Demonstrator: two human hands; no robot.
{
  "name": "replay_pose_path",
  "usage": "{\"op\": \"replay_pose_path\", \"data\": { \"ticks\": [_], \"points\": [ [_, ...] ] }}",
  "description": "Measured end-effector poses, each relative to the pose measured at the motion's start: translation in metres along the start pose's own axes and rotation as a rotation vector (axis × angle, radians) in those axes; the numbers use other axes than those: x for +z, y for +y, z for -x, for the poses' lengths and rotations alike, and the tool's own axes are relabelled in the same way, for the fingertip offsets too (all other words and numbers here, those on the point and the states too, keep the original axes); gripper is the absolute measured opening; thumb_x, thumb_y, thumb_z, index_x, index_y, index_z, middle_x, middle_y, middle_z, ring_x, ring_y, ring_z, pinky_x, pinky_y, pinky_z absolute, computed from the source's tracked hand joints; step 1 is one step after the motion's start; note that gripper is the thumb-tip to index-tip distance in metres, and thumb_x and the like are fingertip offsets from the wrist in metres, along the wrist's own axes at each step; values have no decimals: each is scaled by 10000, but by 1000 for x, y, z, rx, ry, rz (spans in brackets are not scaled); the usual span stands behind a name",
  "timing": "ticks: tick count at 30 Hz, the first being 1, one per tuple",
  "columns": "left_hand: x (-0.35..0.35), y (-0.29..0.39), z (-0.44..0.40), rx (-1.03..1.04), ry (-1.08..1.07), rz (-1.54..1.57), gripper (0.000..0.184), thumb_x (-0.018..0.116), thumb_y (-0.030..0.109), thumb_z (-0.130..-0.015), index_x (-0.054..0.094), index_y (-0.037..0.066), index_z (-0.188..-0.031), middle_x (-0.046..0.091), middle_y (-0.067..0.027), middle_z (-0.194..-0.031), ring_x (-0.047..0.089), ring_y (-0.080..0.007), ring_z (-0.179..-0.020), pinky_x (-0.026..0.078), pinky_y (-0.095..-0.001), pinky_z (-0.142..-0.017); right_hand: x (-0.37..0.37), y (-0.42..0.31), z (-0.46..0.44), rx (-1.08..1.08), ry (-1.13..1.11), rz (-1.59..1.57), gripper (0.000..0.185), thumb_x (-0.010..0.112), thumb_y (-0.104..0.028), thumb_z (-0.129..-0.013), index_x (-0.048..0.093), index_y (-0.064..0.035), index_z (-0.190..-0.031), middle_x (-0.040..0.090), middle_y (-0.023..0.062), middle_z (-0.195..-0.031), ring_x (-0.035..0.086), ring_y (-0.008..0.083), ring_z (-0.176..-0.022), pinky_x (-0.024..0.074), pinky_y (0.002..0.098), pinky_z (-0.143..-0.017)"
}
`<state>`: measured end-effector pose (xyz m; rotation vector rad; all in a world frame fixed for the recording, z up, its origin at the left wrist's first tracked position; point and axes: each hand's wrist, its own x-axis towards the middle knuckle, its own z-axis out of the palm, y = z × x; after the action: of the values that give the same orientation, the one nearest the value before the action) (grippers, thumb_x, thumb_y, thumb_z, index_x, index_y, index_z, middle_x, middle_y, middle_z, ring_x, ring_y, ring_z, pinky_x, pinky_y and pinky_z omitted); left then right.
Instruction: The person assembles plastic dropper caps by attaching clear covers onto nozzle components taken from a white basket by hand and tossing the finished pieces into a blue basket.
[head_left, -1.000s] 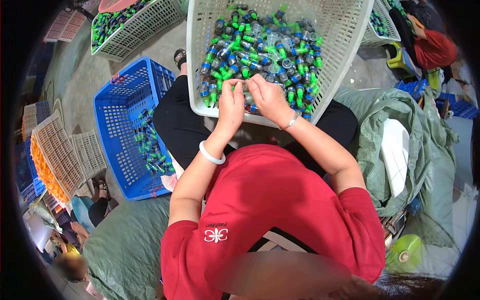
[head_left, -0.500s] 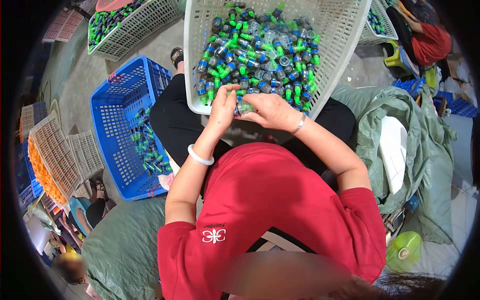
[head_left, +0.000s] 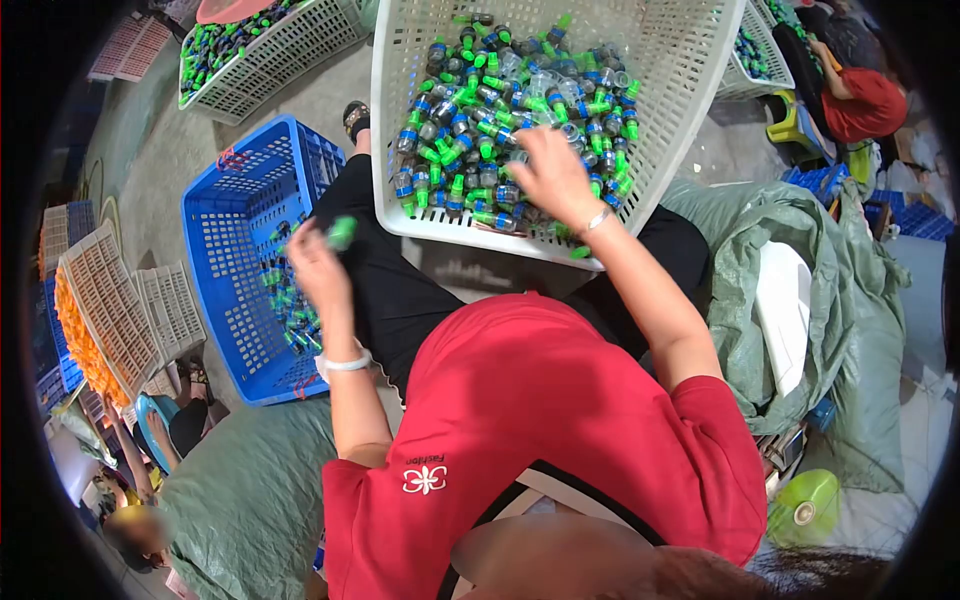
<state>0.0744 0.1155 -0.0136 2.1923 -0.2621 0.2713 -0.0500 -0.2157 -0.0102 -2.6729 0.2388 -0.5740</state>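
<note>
My left hand (head_left: 322, 272), with a white bangle at the wrist, is over the right side of the blue basket (head_left: 222, 180). Its fingers are closed around a small bottle, whose green top (head_left: 341, 233) juts out, smeared by motion. Similar small bottles (head_left: 290, 315) lie inside that basket. Over the white basket (head_left: 400, 120) in front of me, my right hand (head_left: 555, 178) hovers low, thumb and fingers apart, just above a heap of small clear bottles (head_left: 480, 125) with blue bands and green tops. Whether its fingertips touch any bottle cannot be made out.
Green woven sacks (head_left: 850, 330) stand at the right, another (head_left: 250, 500) at lower left. A white basket of bottles (head_left: 270, 65) is at upper left; a crate with orange pieces (head_left: 90, 340) is further left. Other people sit at right (head_left: 865, 100) and lower left.
My hands were together at the white basket's near rim, around a small bottle. Now the left has swung left to the blue basket with a bottle; the right has moved forward over the heap.
</note>
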Motion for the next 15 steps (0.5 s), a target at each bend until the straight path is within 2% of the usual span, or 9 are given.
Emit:
{"op": "replay_pose_path", "data": {
  "ticks": [1, 2, 3, 5, 7, 9, 12, 14, 15],
  "points": [
    [-14, -27, -7, -83, 117, -80, 258, 533, 141, -929, 583, 14, -1148, 620, -138, -1072, 597, -252, -878, 457, -374, -840, 1, 12, -2, 0, 4, -3, 396, 688, -262, -764, 564, -72, -1089, 559, 135, -992, 541, 323, -932, 482, 422, -793],
    [-21, -31, -10, -78, 118, -80, 258, 533, 141, -929, 583, 14, -1148, 620, -138, -1072, 597, -252, -878, 457, -374, -840, -1, 23, -5, 55, -57, 125, 397, 692, -240, -767, 555, -78, -1103, 550, 131, -996, 539, 316, -949, 474, 419, -802],
    [-26, -36, -12, 45, 148, -299, 268, 565, 140, -900, 586, 12, -1135, 620, -146, -1066, 601, -274, -890, 460, -384, -833, -1, 30, -6, 110, -118, 255, 401, 695, -217, -770, 546, -85, -1117, 541, 126, -1000, 537, 309, -967, 466, 417, -811],
    [-32, -39, -14, 288, 207, -737, 295, 628, 137, -844, 592, 10, -1108, 619, -161, -1053, 610, -316, -916, 466, -403, -818, 6, 38, -8, 104, -151, 275, 383, 683, -213, -777, 549, -81, -1111, 553, 130, -997, 544, 312, -954, 468, 415, -804],
    [0, 4, -12, 315, -34, -368, 304, 669, 119, -777, 619, 28, -1062, 629, -146, -1010, 586, -329, -927, 451, -412, -806, 10, 40, -8, 94, -229, 317, 350, 658, -206, -791, 556, -74, -1099, 575, 137, -991, 559, 316, -928, 474, 411, -790],
    [45, 31, -1, 476, -239, -213, 285, 678, 100, -754, 639, 43, -1031, 634, -127, -974, 572, -310, -935, 448, -415, -771, 7, 35, -10, 160, -245, 269, 334, 638, -206, -805, 559, -68, -1098, 588, 138, -963, 569, 314, -899, 479, 404, -772],
    [107, 76, 2, 579, -329, -85, 329, 663, 83, -747, 626, 52, -1072, 621, -123, -973, 565, -311, -915, 451, -410, -764, -7, 26, -11, 299, -259, 194, 306, 598, -208, -833, 565, -57, -1098, 615, 140, -906, 591, 309, -841, 489, 391, -738],
    [149, 89, -1, 660, -374, -203, 342, 602, 68, -788, 605, 57, -1130, 612, -111, -981, 566, -301, -900, 458, -414, -759, -15, 25, 0, 454, -210, -214, 348, 539, -295, -877, 555, -57, -1131, 641, 169, -837, 632, 320, -752, 501, 441, -714],
    [164, 86, -2, 683, -359, -169, 342, 602, 68, -788, 605, 57, -1130, 612, -111, -981, 566, -301, -900, 458, -414, -759, -8, 33, 10, 470, -153, -330, 354, 541, -302, -891, 554, -57, -1147, 647, 150, -841, 632, 283, -738, 505, 413, -694]
  ]
}}
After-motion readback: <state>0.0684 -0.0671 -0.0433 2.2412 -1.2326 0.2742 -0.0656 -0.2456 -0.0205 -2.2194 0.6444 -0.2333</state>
